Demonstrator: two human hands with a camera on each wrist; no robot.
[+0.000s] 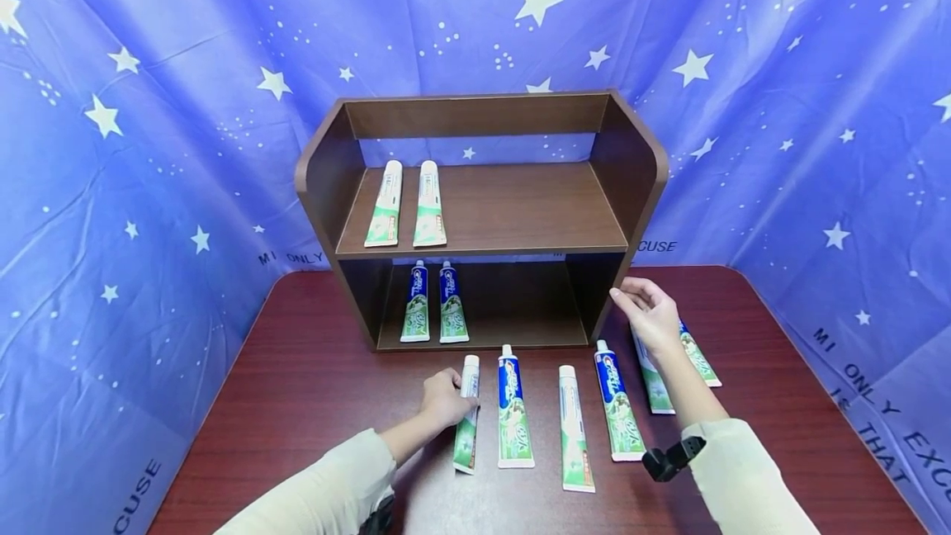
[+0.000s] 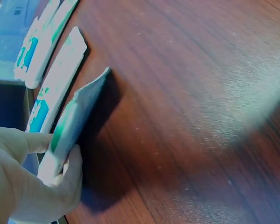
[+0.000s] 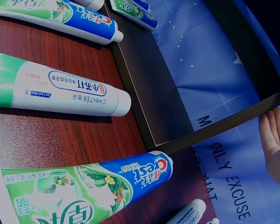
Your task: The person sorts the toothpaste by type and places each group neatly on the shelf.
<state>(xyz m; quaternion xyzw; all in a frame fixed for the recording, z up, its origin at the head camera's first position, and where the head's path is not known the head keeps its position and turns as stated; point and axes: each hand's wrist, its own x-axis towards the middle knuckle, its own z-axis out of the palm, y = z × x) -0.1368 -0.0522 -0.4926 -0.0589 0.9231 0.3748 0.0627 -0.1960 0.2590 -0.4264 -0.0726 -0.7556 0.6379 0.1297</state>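
Note:
My left hand [image 1: 446, 399] pinches a white and green toothpaste tube [image 1: 466, 436] between thumb and fingers. In the left wrist view this tube [image 2: 67, 123] is tipped on its edge, its flat end pointing away from the palm. With my right hand [image 1: 652, 316] I hold the right side panel of a brown two-tier shelf [image 1: 520, 205]. Thumb and fingers lie on either side of the panel's edge [image 3: 233, 122] in the right wrist view. Two white and green tubes [image 1: 428, 205] lie on the upper tier, and two blue and green Crest tubes [image 1: 452, 304] on the lower, all towards the left.
Before the shelf on the red-brown table [image 1: 297, 403] lie a Crest tube [image 1: 514, 411], a white tube [image 1: 574, 428] and another Crest tube [image 1: 618, 403]. Two more tubes, one white and green [image 1: 654, 378], one Crest [image 1: 698, 357], lie partly behind my right forearm.

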